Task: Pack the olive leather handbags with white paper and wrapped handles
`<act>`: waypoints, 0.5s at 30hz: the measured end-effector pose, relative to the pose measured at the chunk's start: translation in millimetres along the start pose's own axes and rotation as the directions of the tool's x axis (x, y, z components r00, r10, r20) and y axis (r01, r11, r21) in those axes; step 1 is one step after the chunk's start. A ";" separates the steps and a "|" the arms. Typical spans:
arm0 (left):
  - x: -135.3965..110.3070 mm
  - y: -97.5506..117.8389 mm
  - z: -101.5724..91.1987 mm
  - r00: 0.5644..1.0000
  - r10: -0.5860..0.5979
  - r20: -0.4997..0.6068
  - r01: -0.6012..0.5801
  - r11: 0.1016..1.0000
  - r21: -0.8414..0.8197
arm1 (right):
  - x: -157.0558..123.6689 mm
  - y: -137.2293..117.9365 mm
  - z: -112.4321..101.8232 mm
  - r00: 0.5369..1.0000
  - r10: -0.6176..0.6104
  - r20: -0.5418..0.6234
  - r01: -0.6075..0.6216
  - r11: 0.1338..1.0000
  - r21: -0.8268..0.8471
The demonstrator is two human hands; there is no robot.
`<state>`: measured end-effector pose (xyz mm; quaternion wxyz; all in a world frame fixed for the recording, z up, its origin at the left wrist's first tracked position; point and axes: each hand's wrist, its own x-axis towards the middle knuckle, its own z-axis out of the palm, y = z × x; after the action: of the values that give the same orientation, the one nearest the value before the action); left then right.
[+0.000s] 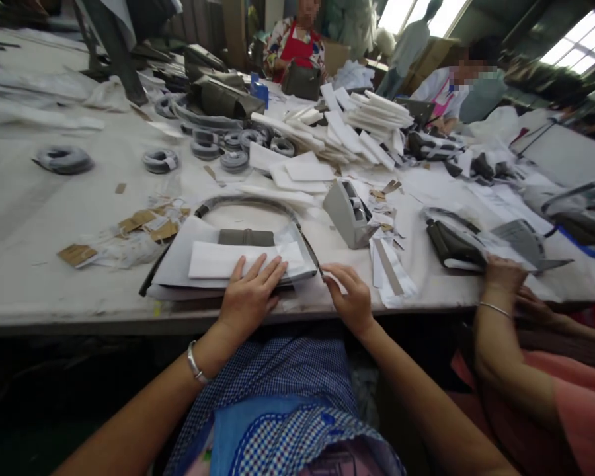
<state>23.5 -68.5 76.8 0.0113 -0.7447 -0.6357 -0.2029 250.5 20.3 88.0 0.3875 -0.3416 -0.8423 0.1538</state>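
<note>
A dark olive handbag (246,237) lies at the table's front edge, largely covered by thin white wrapping sheet, its wrapped handle arching away from me. On top of it rests a white foam pad (211,261). My left hand (250,291) lies flat on the pad's lower edge, fingers stretched out. At the bag's right corner, my right hand (350,294) has thumb and forefinger pinched on its dark edge strip. Whether that strip is strap or side seam, I cannot tell. The bag's lower front edge is partly hidden by my left hand.
A grey tape dispenser (347,215) stands beyond my right hand, near white paper strips (391,271). Brown tags (146,221) lie left of the bag. Farther back are wrapped strap coils (161,160) and piled white pads (347,132). At right, a co-worker's hand (503,274) handles another bag.
</note>
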 end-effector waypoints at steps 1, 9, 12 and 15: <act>-0.1 0.0 0.2 1.000 0.000 -0.001 0.000 1.000 0.005 | -17.2 -2.4 -1.1 0.999 -0.043 0.012 0.043 0.999 -0.004; 0.9 0.4 -2.9 0.999 0.033 -0.021 -0.032 0.999 0.044 | -56.0 -14.0 34.3 0.952 -0.089 0.292 0.146 0.973 -0.179; 1.0 1.1 -3.2 0.999 0.035 -0.026 -0.034 0.998 0.044 | -47.5 -17.9 37.2 0.961 0.011 0.276 0.039 0.984 -0.173; 1.1 0.6 -1.7 0.999 0.036 -0.025 -0.034 0.998 0.057 | -39.5 -20.5 39.1 0.955 0.088 0.284 -0.035 0.982 -0.187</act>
<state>23.7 -68.1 78.8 0.0444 -0.7525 -0.6278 -0.1943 229.9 -21.6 51.6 0.2220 -0.3751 -0.8894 0.1379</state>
